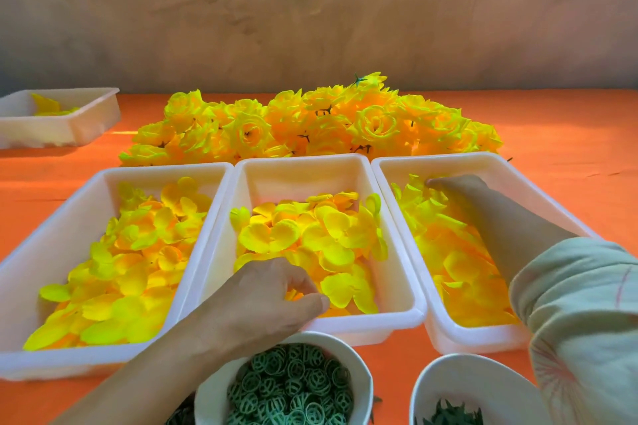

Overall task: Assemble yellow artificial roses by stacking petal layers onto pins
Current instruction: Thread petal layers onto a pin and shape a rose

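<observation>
Head view: left hand [272,293] pinches petal layers [331,235] at near end of middle tray [303,162]. Right hand [452,185] at far corner of right tray [490,162], fingertips among petals, grip unclear. Finished roses [310,121] heaped behind trays. Bowl [359,364] of green rings [293,386] just below left wrist.

roses [310,121] behind 3 trays [300,169]

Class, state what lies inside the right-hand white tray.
Yellow petals fill the right tray, with the right hand among them at the far end. Petals and the arm hide its floor.
</observation>
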### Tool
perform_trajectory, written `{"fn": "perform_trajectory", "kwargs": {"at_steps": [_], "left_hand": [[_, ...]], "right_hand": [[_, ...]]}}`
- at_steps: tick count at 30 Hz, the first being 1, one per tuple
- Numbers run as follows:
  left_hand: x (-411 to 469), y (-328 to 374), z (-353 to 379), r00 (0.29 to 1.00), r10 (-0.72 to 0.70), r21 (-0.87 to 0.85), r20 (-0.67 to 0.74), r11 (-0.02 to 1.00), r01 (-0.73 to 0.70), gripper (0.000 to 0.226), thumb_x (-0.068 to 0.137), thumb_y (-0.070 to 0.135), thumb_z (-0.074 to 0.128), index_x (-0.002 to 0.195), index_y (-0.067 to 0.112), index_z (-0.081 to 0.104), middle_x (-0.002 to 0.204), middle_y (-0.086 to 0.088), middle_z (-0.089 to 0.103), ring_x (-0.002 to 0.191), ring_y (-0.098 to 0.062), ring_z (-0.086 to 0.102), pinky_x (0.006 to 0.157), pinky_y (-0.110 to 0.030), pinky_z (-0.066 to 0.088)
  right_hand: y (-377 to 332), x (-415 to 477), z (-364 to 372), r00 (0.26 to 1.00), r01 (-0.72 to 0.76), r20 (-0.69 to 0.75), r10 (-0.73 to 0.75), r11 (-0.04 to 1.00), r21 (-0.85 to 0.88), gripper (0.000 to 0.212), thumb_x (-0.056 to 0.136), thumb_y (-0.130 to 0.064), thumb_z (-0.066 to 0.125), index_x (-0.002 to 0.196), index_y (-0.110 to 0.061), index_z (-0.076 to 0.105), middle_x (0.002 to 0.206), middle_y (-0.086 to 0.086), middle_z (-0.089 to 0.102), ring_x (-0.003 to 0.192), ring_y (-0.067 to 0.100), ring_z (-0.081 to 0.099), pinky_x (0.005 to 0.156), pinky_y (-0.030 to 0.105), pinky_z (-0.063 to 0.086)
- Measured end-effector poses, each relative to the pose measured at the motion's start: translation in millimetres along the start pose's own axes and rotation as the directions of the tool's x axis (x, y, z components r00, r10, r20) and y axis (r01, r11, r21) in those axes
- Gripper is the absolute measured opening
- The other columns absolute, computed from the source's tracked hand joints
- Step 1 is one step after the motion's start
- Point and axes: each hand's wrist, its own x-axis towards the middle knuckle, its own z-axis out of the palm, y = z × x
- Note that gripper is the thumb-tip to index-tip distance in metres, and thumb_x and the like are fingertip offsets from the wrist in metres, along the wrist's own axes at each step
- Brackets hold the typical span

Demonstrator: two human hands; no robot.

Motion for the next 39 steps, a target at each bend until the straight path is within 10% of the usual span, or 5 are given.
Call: {"fn": "perform_trajectory", "kwargs": {"at_steps": [16, 23, 27, 31, 39], "left_hand": [[2, 3, -1, 0.999, -0.043, 0.033, 0.016, 0.999, 0.042, 0.034, 0.062, 0.067, 0.049, 0.075, 0.041, 0.067, 0.093, 0.017, 0.07, 0.09, -0.002, 0.061, 0.085, -0.031, 0.051], [-2, 4, -2, 0.998, -0.041, 0.026, -0.041, 0.999, 0.042, 0.023, 0.074, 0.058, 0.064, 0.078, 0.036, 0.071, 0.089, 0.015, 0.07, 0.087, -0.005, 0.063, 0.081, -0.029, 0.051], [-6, 4, -8, 0.989, -0.064, -0.165, -0.13, 0.985, 0.042, 0.007, 0.082, 0.039, 0.072, 0.081, 0.032, 0.073, 0.088, 0.014, 0.072, 0.087, -0.003, 0.064, 0.08, -0.027, 0.05], [-14, 6, -21, 0.963, -0.101, -0.417, -0.252, 0.909, -0.014, 0.009, 0.086, 0.023, 0.072, 0.08, 0.029, 0.074, 0.083, 0.008, 0.073, 0.076, -0.008, 0.064, 0.065, -0.021, 0.047], [-50, 47, -69, 0.96, -0.117, -0.798, -0.255, 0.586, -0.141, 0.013, 0.09, 0.025, 0.064, 0.091, 0.013, 0.07, 0.087, -0.006, 0.072, 0.09, -0.023, 0.068, 0.087, -0.036, 0.052]], "right_hand": [[-23, -55, -25, 0.949, 0.215, 0.288, -0.127, 0.93, -0.297, 0.012, 0.083, -0.021, 0.073, 0.078, -0.019, 0.062, 0.074, 0.001, 0.05, 0.065, 0.015, 0.044, 0.052, 0.025, 0.03], [-33, -105, -48, 0.867, 0.405, -0.148, -0.475, 0.847, -0.344, 0.012, 0.081, -0.029, 0.069, 0.09, -0.021, 0.071, 0.091, 0.008, 0.067, 0.089, 0.028, 0.061, 0.07, 0.032, 0.043], [-37, -132, -57, 0.862, 0.453, -0.261, -0.435, 0.891, 0.011, 0.003, 0.08, -0.02, 0.067, 0.082, -0.019, 0.066, 0.079, 0.006, 0.062, 0.076, 0.023, 0.055, 0.069, 0.032, 0.041], [-41, -173, -58, 0.929, 0.332, -0.061, -0.364, 0.752, 0.57, 0.015, 0.086, 0.0, 0.056, 0.079, -0.013, 0.051, 0.081, 0.015, 0.059, 0.074, 0.024, 0.059, 0.066, 0.032, 0.053], [-47, -265, -49, 0.823, 0.246, 0.184, -0.538, 0.628, 0.739, 0.017, 0.088, 0.001, 0.053, 0.082, -0.015, 0.052, 0.079, 0.008, 0.069, 0.068, 0.022, 0.071, 0.056, 0.03, 0.055]]}}
